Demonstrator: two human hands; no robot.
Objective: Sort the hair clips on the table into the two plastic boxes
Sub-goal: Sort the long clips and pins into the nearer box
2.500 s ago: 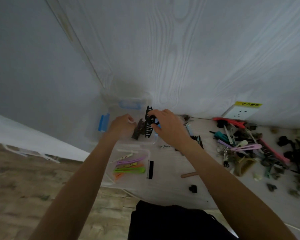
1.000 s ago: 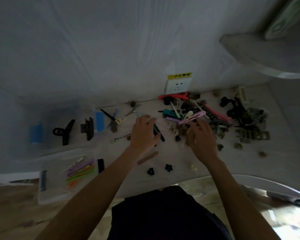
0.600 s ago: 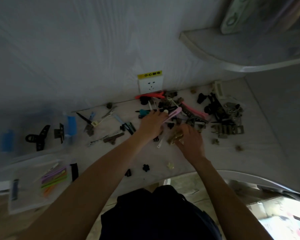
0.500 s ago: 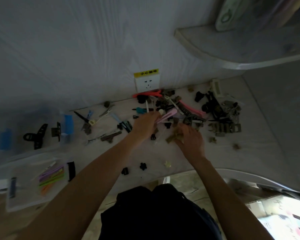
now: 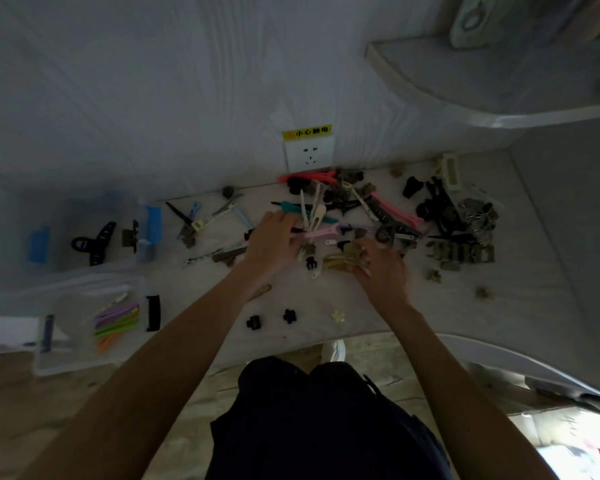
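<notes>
A pile of hair clips point(image 5: 378, 216) in many colours lies on the white table point(image 5: 326, 299) below a wall socket. My left hand point(image 5: 271, 240) reaches into the pile's left side and pinches the end of a pink flat clip point(image 5: 321, 233). My right hand point(image 5: 381, 268) curls its fingers round an olive-gold claw clip point(image 5: 340, 261) at the pile's front. At the far left stands a clear box point(image 5: 146, 233) with blue latches, with two dark claw clips point(image 5: 94, 242) in it. In front of it, a second clear box point(image 5: 66, 358) holds several coloured flat clips point(image 5: 118, 322).
Loose clips lie between the boxes and the pile, among them a brown one point(image 5: 229, 254). Two small black clips point(image 5: 253, 322) and a pale star clip point(image 5: 338, 316) sit near the table's front edge. A corner shelf point(image 5: 465, 84) hangs at the upper right.
Both hands left the far box, where a black claw clip stayed, and moved right to the pile. My right hand closed on the olive-gold claw clip; my left took the pink clip.
</notes>
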